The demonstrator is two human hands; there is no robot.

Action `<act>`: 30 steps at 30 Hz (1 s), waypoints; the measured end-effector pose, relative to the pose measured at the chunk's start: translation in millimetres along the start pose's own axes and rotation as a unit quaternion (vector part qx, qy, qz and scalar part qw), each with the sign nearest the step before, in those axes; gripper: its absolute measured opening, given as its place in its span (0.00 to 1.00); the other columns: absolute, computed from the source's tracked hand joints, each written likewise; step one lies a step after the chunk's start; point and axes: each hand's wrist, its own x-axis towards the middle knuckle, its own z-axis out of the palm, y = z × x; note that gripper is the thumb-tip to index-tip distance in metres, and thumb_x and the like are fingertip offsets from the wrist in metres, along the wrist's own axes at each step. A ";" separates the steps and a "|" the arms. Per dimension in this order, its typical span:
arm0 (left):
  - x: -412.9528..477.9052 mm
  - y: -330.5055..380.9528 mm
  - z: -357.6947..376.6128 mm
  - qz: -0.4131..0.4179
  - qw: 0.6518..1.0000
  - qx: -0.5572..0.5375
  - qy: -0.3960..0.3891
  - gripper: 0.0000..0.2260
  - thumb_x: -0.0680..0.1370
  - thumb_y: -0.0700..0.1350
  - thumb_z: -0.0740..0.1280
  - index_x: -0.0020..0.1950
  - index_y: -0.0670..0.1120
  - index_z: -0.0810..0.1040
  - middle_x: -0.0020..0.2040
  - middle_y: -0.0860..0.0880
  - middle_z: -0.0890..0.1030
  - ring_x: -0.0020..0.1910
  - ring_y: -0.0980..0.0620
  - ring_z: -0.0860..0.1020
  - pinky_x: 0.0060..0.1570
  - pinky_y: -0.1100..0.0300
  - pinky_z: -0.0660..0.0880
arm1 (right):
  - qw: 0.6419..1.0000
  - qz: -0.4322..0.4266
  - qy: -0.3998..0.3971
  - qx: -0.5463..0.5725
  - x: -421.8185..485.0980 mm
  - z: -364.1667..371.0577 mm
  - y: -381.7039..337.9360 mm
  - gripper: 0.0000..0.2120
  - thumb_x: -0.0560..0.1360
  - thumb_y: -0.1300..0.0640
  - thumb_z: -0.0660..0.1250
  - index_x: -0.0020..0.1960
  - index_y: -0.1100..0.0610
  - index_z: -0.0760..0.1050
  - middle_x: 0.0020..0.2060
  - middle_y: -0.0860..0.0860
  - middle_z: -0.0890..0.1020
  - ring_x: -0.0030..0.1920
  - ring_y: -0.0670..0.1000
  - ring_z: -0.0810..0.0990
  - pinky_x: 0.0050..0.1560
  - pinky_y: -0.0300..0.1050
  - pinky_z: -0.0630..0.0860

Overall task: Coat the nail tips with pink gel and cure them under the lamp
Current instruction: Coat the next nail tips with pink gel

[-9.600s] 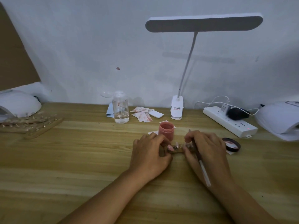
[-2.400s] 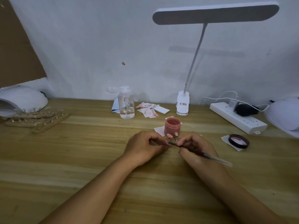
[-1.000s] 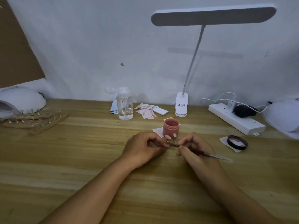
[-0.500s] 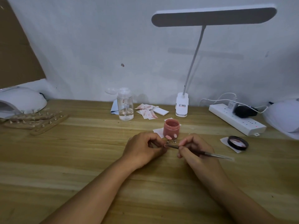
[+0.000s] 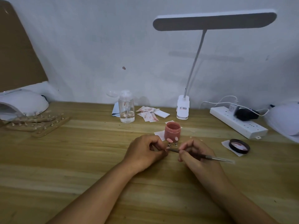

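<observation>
Right grip still pinches the brush, left grip the nail-tip holder, bristles unmoved between.

pink gel jar: small round pot, lid off, filled with pink gel; upright on the table on scraps of white paper, just behind the two hands.
nail tips: two glossy pink tips side by side, raised in front of the jar's lower wall.
holder: two small metal stands show under the tips; the rest is hidden in the curled fingers of the left hand.
brush: thin, dark with a pale end; pinched in the right hand, lying almost level, its tip at the left hand's fingertips.
jar lid: black ring, pink-smeared inside, lying on white paper to the right.
curing lamps: white domes, one at each table end.
</observation>
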 end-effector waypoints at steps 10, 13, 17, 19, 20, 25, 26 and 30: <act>-0.7 0.4 0.9 0.009 1.000 -0.002 0.009 0.06 0.70 0.47 0.78 0.36 0.52 0.83 0.36 0.55 0.82 0.30 0.60 0.70 0.36 0.61 0.69 | 1.000 0.013 0.007 -0.001 -1.5 -1.2 -2.7 0.04 0.74 0.71 0.66 0.43 0.63 0.76 0.38 0.62 0.80 0.38 0.52 0.76 0.41 0.44 0.71; -0.9 0.8 1.1 0.009 1.000 -0.006 0.008 0.06 0.70 0.48 0.78 0.36 0.52 0.83 0.37 0.54 0.83 0.29 0.60 0.70 0.36 0.60 0.69 | 0.999 0.021 0.023 0.007 -1.1 -1.4 -3.1 0.05 0.73 0.71 0.66 0.43 0.63 0.75 0.37 0.62 0.80 0.37 0.51 0.75 0.41 0.46 0.70; -0.6 0.6 0.6 -0.005 1.000 -0.012 0.004 0.04 0.70 0.49 0.78 0.38 0.54 0.84 0.38 0.55 0.84 0.28 0.62 0.70 0.35 0.62 0.67 | 0.999 0.034 0.033 0.016 -0.3 -2.5 -2.7 0.06 0.73 0.72 0.65 0.45 0.63 0.76 0.37 0.64 0.80 0.37 0.52 0.75 0.42 0.48 0.70; -0.6 0.2 0.1 -0.009 1.000 -0.004 -0.004 0.03 0.70 0.49 0.78 0.40 0.55 0.85 0.39 0.57 0.84 0.28 0.63 0.71 0.35 0.63 0.66 | 0.999 0.034 0.030 0.010 -0.5 -2.1 -1.6 0.06 0.73 0.71 0.66 0.45 0.62 0.77 0.36 0.62 0.81 0.37 0.51 0.76 0.42 0.48 0.71; -0.6 -0.1 0.0 -0.010 1.000 0.003 -0.007 0.03 0.70 0.50 0.78 0.41 0.56 0.85 0.39 0.59 0.84 0.28 0.64 0.71 0.36 0.64 0.65 | 0.999 0.035 0.032 0.010 -0.5 -1.9 -1.3 0.06 0.73 0.71 0.66 0.45 0.62 0.77 0.36 0.61 0.81 0.37 0.50 0.76 0.42 0.47 0.71; 0.0 1.0 -0.9 -0.008 1.000 0.014 -0.012 0.08 0.70 0.51 0.77 0.38 0.65 0.83 0.39 0.63 0.83 0.29 0.66 0.72 0.36 0.63 0.65 | 0.998 0.042 0.031 0.023 0.4 -2.1 -0.6 0.04 0.73 0.70 0.67 0.44 0.63 0.76 0.36 0.59 0.83 0.34 0.43 0.79 0.40 0.40 0.73; 0.2 0.9 -0.8 -0.007 1.000 0.013 -0.013 0.08 0.70 0.51 0.77 0.38 0.66 0.82 0.39 0.63 0.83 0.29 0.67 0.72 0.36 0.63 0.65 | 0.999 0.042 0.028 0.022 0.5 -2.0 -0.7 0.04 0.73 0.70 0.67 0.45 0.64 0.76 0.36 0.59 0.83 0.33 0.42 0.79 0.39 0.38 0.74; 0.6 -1.4 0.4 -0.011 1.000 0.013 -0.011 0.05 0.70 0.53 0.77 0.41 0.63 0.84 0.39 0.63 0.83 0.31 0.66 0.73 0.39 0.63 0.67 | 0.999 0.038 0.012 0.007 0.1 -1.0 -1.1 0.04 0.73 0.70 0.68 0.45 0.64 0.76 0.37 0.59 0.83 0.35 0.43 0.79 0.39 0.36 0.73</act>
